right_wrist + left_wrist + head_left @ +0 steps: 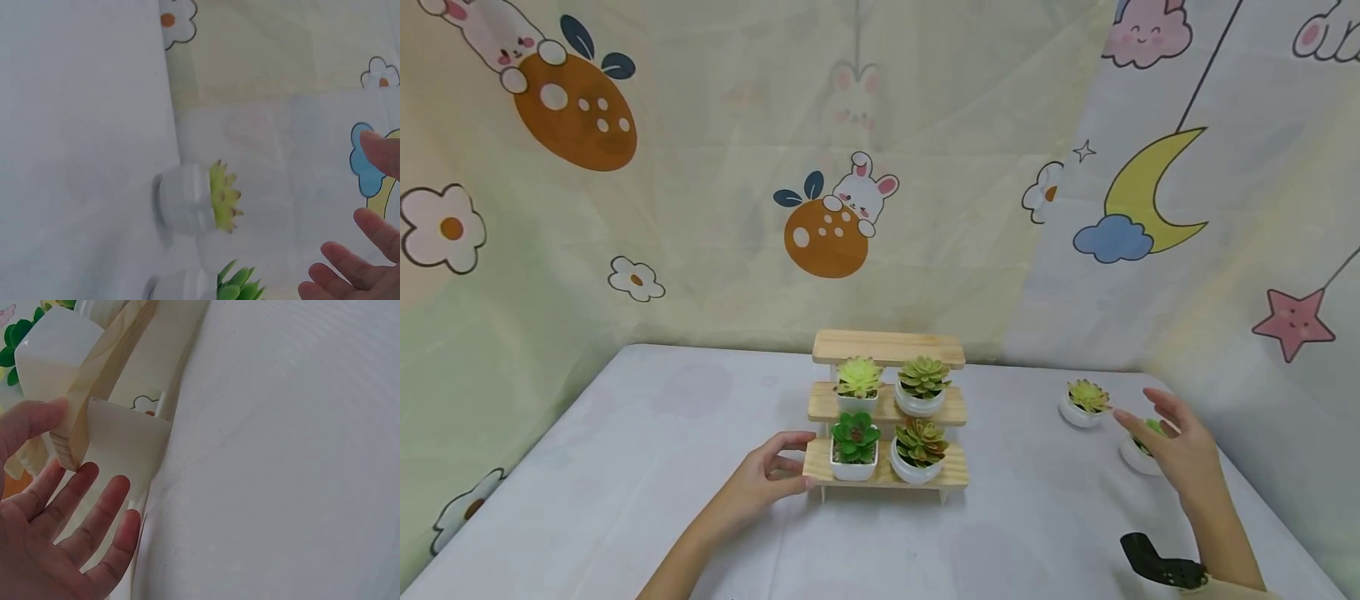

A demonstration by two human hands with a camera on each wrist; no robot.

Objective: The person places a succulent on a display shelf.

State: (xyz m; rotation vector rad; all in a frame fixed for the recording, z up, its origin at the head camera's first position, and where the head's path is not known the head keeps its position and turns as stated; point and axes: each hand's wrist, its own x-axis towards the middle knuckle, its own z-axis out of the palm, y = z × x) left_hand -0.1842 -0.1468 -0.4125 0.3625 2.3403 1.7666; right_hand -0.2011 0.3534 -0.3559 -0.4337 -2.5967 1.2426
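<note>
A three-tier wooden plant stand (887,350) holds several small potted succulents. On its middle tier are a pale green succulent (858,379) and a dusty green one (922,379). The bottom tier bears a dark green succulent (854,440) and a reddish-green one (917,443). My left hand (775,471) pinches the left end of the bottom board (94,394) between thumb and forefinger, the other fingers loosely spread below. Over at the right, my right hand (1183,442) hovers with spread fingers, partly covering a white pot with a green plant (1138,458); nothing is in its grasp.
A yellow-green succulent in a round white pot (1081,408) stands just left of the right hand. White cloth covers the table (1000,533). Behind it hangs a printed curtain (715,208) with cartoon figures. A black strap (1161,567) is on the right wrist.
</note>
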